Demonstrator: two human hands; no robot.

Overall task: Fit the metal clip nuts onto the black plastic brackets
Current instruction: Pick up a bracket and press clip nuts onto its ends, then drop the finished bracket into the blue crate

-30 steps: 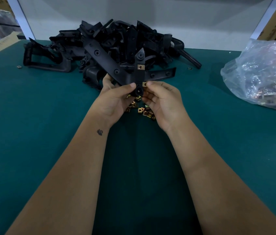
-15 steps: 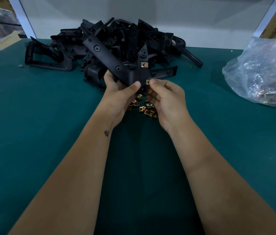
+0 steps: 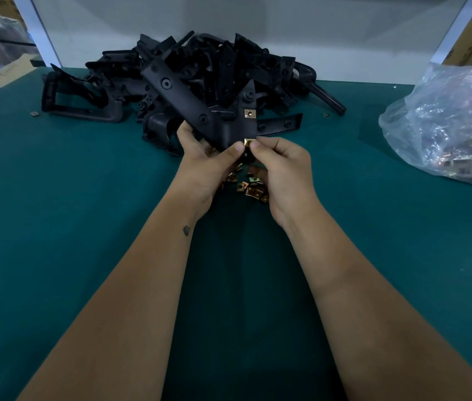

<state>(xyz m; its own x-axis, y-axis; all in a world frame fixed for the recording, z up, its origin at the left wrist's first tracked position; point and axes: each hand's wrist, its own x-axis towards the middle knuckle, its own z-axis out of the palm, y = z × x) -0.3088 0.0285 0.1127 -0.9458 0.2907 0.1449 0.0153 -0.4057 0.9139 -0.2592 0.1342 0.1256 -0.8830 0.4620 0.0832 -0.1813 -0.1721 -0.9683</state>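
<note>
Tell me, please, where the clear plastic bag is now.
In the head view the clear plastic bag lies at the right edge of the green table, right of the pile of black brackets.

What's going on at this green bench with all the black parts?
A person is fitting brass-coloured clip nuts onto a black plastic bracket held up over the green table. The left hand grips the bracket's lower end, while the right hand pinches a clip nut at its edge. Another clip nut already sits higher up. Loose nuts lie under the hands, a pile of brackets behind, and a plastic bag to the right.
</note>
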